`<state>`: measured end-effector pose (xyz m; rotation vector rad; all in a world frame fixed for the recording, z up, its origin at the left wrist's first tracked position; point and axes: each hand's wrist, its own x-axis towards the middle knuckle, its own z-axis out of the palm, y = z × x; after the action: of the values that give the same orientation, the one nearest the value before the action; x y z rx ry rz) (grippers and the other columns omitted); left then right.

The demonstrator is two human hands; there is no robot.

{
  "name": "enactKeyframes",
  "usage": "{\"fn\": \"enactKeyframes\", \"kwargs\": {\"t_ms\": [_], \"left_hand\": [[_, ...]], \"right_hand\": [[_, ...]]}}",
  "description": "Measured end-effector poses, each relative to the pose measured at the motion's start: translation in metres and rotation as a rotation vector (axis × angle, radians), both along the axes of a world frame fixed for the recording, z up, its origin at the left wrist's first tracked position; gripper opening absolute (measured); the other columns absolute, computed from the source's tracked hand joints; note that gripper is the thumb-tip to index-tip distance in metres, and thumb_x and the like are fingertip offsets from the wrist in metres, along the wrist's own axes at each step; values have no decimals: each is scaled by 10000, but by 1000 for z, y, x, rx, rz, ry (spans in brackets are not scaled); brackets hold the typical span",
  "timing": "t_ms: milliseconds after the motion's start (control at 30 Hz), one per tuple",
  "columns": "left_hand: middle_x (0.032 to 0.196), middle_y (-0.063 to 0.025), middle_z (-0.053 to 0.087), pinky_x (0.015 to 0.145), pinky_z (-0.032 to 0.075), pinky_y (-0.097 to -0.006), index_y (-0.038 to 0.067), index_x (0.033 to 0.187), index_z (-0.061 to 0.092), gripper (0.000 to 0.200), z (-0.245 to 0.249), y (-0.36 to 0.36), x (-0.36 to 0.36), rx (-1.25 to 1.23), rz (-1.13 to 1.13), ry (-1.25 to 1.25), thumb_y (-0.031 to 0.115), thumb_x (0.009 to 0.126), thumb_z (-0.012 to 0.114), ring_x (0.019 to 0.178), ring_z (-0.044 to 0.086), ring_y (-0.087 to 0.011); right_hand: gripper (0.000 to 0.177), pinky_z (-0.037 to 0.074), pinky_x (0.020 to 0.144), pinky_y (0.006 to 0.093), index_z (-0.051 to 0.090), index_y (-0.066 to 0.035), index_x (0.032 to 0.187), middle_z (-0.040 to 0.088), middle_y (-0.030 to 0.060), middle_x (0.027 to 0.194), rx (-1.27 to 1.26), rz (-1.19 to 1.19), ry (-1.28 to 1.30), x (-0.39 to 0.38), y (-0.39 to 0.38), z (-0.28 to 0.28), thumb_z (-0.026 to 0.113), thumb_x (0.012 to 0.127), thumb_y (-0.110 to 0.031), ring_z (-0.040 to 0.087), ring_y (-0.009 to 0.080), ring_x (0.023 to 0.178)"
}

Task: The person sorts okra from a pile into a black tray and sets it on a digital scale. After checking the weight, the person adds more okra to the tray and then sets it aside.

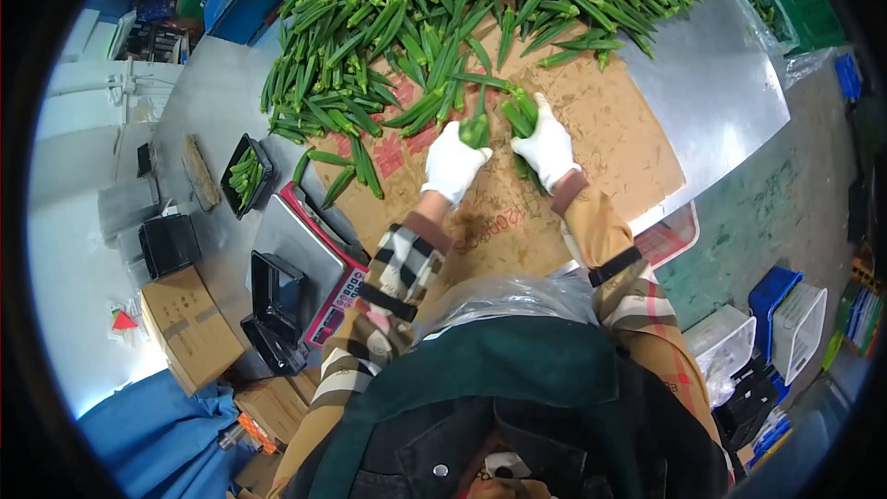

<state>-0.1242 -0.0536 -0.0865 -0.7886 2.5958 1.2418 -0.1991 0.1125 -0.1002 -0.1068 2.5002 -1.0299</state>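
Note:
Both my hands wear white gloves and are held over a flat cardboard sheet (637,134). My left hand (453,164) is closed on okra pods (475,131), which stick out past its fingertips. A small bunch of okra (520,114) sits in my right hand (549,145), the thumb side pressed along it and some pods showing below the palm. Just beyond the hands spreads a large heap of loose okra (397,18). A few single pods (365,166) lie on the cardboard left of my left hand.
To the left stand a red-edged scale (305,222), a black tray with okra (248,176) and empty black trays (277,286). A cardboard box (191,328) is farther left. White and blue crates (796,331) are on the floor at right, beyond the metal table's edge (739,129).

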Motion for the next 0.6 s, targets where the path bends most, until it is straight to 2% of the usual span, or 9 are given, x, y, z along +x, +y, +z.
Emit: {"fn": "enactKeyframes", "kwargs": {"t_ms": [33,67,100,233,333,367,467,533,600], "left_hand": [[992,-106,721,807,549,-368,19,1111,634,444,-8,-10,9,184,35,59,186,760,850,889,696,-254],[977,-70,722,796,550,-342,14,1109,644,428,-17,-17,21,368,71,113,164,766,852,867,694,-206],[942,4,690,749,533,-282,21,1097,666,368,-5,-17,30,559,147,136,117,793,851,824,636,-105],[946,-19,683,697,531,-294,41,1102,665,269,11,-29,72,976,288,-8,99,868,785,779,641,-131],[874,-17,680,684,529,-308,38,1028,685,219,18,-20,97,1170,411,12,80,846,798,742,644,-140],[867,-28,679,689,540,-318,33,1022,683,201,23,-19,103,1168,409,-3,75,854,785,741,654,-153],[855,-35,678,680,541,-315,30,1016,680,196,38,-14,114,1113,465,-13,75,856,784,728,652,-158],[850,-36,677,667,536,-310,29,1016,677,202,39,-14,120,1093,429,-7,79,854,788,718,651,-157],[844,-37,678,657,533,-307,28,1015,676,206,43,-14,120,1070,396,10,83,853,791,713,650,-156]], "right_hand": [[933,534,938,401,378,-70,1521,683,223,1187,-116,-44,-8,1,11,-1,799,700,-210,668,370,1096],[893,529,945,379,425,-69,1495,699,209,1164,-363,-71,65,3,27,-22,801,693,-189,687,340,1059],[885,528,943,370,436,-67,1487,704,204,1155,-370,-101,67,5,41,-23,805,691,-184,690,321,1060],[840,532,926,355,466,-55,1460,714,191,1138,-210,-236,57,15,61,-6,803,700,-175,693,297,1063],[802,533,924,352,480,-54,1447,718,191,1134,-273,-278,60,26,44,15,788,718,-183,693,295,1064],[828,537,913,387,444,-72,1478,698,193,1162,-326,-266,96,27,43,0,787,737,-212,690,330,1045],[838,537,903,381,427,-48,1482,689,202,1177,-19,-235,133,30,26,24,813,753,-192,697,311,1032],[934,539,900,428,357,-74,1529,629,232,1258,225,-99,133,31,9,27,841,754,-264,677,390,1049],[985,540,904,417,340,-85,1542,610,237,1283,305,-10,171,37,-4,17,862,732,-293,672,398,1047]]}}
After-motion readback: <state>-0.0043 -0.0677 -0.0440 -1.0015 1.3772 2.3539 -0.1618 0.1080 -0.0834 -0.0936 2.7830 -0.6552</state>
